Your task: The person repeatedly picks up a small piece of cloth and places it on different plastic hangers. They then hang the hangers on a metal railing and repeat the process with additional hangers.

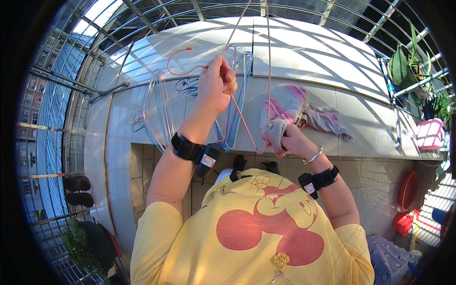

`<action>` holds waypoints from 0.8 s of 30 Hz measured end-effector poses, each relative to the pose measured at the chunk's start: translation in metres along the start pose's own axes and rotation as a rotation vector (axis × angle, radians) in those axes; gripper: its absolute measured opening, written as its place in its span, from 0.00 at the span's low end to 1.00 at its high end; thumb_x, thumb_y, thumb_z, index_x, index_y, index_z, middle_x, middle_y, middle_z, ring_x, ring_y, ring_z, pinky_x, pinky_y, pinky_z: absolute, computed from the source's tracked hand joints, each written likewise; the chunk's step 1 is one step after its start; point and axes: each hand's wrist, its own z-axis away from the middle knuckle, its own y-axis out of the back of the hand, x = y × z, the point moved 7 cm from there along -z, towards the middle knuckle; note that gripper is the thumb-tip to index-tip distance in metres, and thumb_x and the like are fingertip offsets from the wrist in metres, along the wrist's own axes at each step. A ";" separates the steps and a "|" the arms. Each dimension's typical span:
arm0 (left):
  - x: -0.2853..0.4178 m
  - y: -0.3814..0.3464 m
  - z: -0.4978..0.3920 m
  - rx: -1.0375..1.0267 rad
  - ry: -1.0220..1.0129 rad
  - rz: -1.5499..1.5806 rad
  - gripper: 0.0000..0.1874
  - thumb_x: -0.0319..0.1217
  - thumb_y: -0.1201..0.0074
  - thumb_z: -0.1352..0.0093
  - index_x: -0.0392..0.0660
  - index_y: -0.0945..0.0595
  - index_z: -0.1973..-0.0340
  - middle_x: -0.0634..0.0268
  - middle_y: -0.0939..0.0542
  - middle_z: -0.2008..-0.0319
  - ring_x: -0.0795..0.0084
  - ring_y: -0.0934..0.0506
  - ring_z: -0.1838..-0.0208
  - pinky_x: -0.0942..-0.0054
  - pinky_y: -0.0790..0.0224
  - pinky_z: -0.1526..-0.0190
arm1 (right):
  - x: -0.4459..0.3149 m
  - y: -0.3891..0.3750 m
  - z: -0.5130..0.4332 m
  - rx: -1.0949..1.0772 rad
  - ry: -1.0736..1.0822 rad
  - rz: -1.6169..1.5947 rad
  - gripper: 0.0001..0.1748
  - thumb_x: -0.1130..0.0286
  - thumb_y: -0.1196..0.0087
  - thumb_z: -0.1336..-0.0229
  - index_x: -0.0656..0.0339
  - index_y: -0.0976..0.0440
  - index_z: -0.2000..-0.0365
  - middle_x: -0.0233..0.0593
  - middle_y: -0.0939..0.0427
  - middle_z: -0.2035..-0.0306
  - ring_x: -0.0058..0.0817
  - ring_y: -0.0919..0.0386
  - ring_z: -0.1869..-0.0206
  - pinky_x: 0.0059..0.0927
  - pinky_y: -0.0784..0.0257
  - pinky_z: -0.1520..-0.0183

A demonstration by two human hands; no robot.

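My left hand (215,83) grips a pink-orange coated wire hanger (243,117) near its neck. The hook (170,64) points out to the left, and the long wire sides run up past the top of the view. In my right hand (299,140) is a bunched part of a grey cloth with pink stripes (285,101). One wire side of the hanger passes in front of that cloth, and its bent end hangs beside it. The cloth's far end (324,119) trails to the right over the tiled ledge (313,142).
Several blue hangers (245,82) lie behind my left hand, and a bundle of pale pink hangers (156,107) lies left. Metal bars (327,12) enclose the ledge. A pink container (430,133) and potted plants (404,71) stand right. A red basin (408,190) leans below.
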 end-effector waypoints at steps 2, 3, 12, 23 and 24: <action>0.027 0.033 0.002 0.044 -0.039 0.019 0.13 0.39 0.58 0.29 0.48 0.30 0.75 0.68 0.33 0.87 0.80 0.45 0.89 0.78 0.56 0.84 | 0.018 0.017 0.005 0.075 -0.031 -0.095 0.16 0.84 0.60 0.50 0.69 0.26 0.62 0.35 0.22 0.70 0.21 0.24 0.67 0.23 0.28 0.61; 0.040 0.049 0.004 0.039 -0.069 0.037 0.13 0.39 0.58 0.29 0.48 0.30 0.75 0.68 0.34 0.87 0.80 0.46 0.89 0.78 0.56 0.84 | 0.027 0.038 0.002 0.296 0.007 -0.091 0.13 0.81 0.59 0.46 0.70 0.26 0.62 0.33 0.22 0.69 0.19 0.25 0.66 0.23 0.29 0.61; 0.104 0.275 0.052 0.453 0.011 0.057 0.11 0.37 0.55 0.31 0.47 0.29 0.74 0.69 0.32 0.85 0.81 0.45 0.91 0.79 0.57 0.86 | 0.121 0.099 0.014 0.732 -0.013 -0.134 0.16 0.73 0.57 0.37 0.69 0.33 0.51 0.35 0.26 0.55 0.21 0.29 0.55 0.23 0.33 0.52; 0.099 0.417 0.025 0.621 0.080 0.040 0.09 0.36 0.52 0.33 0.45 0.29 0.73 0.66 0.29 0.82 0.79 0.38 0.86 0.80 0.52 0.85 | 0.127 0.098 0.016 0.801 -0.040 -0.178 0.16 0.74 0.56 0.39 0.68 0.33 0.51 0.35 0.26 0.55 0.22 0.29 0.55 0.23 0.33 0.51; 0.101 0.432 0.023 0.690 0.066 -0.045 0.10 0.37 0.50 0.34 0.44 0.28 0.71 0.65 0.28 0.79 0.77 0.34 0.81 0.78 0.44 0.80 | 0.128 0.098 0.018 0.825 -0.063 -0.188 0.17 0.74 0.56 0.39 0.68 0.33 0.51 0.35 0.26 0.55 0.22 0.29 0.55 0.23 0.33 0.51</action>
